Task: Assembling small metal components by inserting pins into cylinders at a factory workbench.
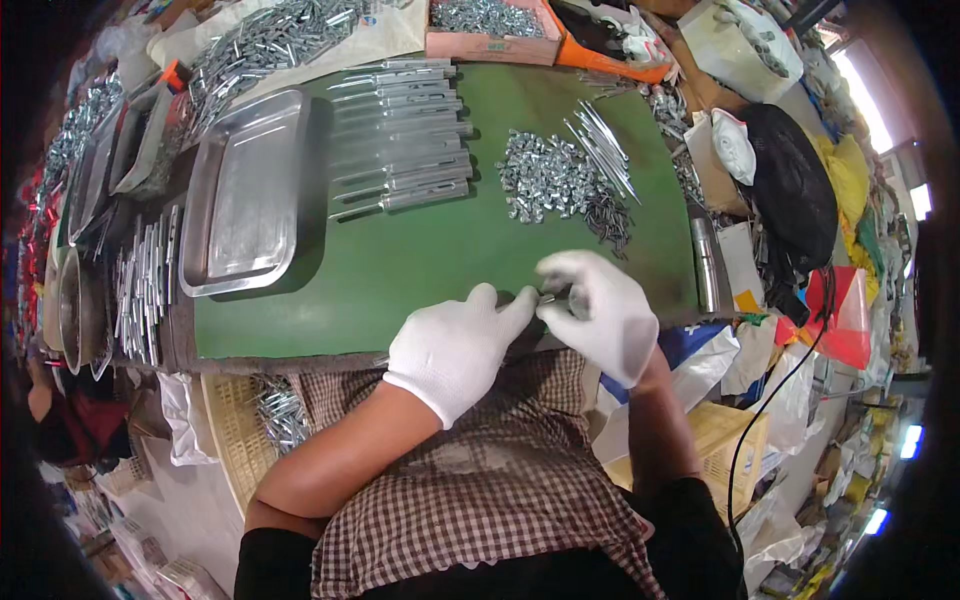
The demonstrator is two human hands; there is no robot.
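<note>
My left hand [455,350], in a white knit glove, is closed near the front edge of the green mat [420,260]; what lies inside its fingers is hidden. My right hand [605,315], gloved alike, pinches a small metal piece [545,298] against the left fingertips. Beyond the hands is a heap of small shiny metal pieces [545,175], with a little pile of dark pins [608,222] beside it. Several thin metal rods [603,148] lie to its right. A row of slotted metal tubes with thin pointed ends [405,130] is laid out at the mat's far left.
A steel tray [190,240] stands on the left, with bundled metal tubes [145,285] beside it. Loose metal parts [275,45] and a pink box of small parts [495,48] line the back. A metal cylinder [705,265] stands at the right edge, near a black bag [790,185].
</note>
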